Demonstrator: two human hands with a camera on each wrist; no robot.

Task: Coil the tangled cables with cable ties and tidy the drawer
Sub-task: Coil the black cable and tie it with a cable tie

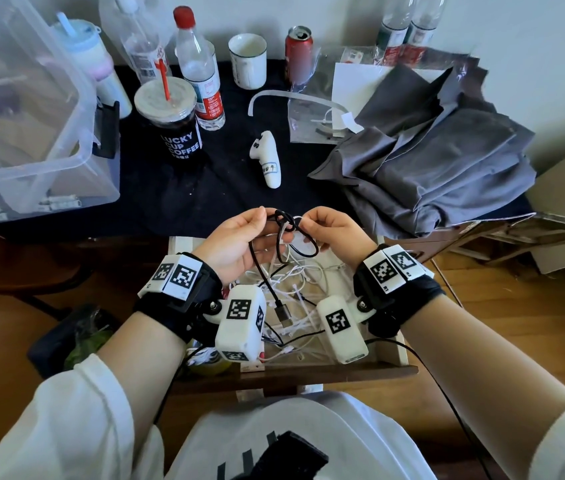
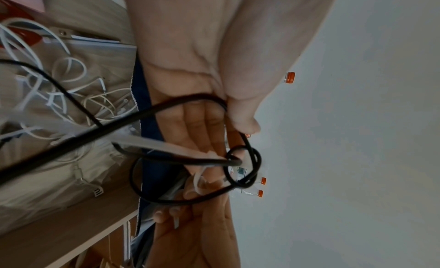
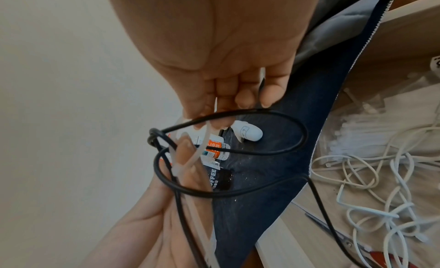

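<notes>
Dark cloth (image 1: 205,188) is spread over the desk behind an open drawer (image 1: 392,362) of tangled white cables (image 1: 305,275). Above it, a knotted black cable (image 1: 286,233) is pinched by the left hand (image 1: 239,240) and right hand (image 1: 336,237), with a translucent cable tie (image 3: 188,159) held alongside.

On the dark tabletop (image 1: 218,188) stand a coffee cup with a red straw (image 1: 173,123), a red-capped water bottle (image 1: 198,67), a white mug (image 1: 248,60) and a red can (image 1: 299,53). A clear plastic bin (image 1: 28,119) sits left, crumpled grey cloth (image 1: 433,161) right, a white controller (image 1: 267,159) between.
</notes>
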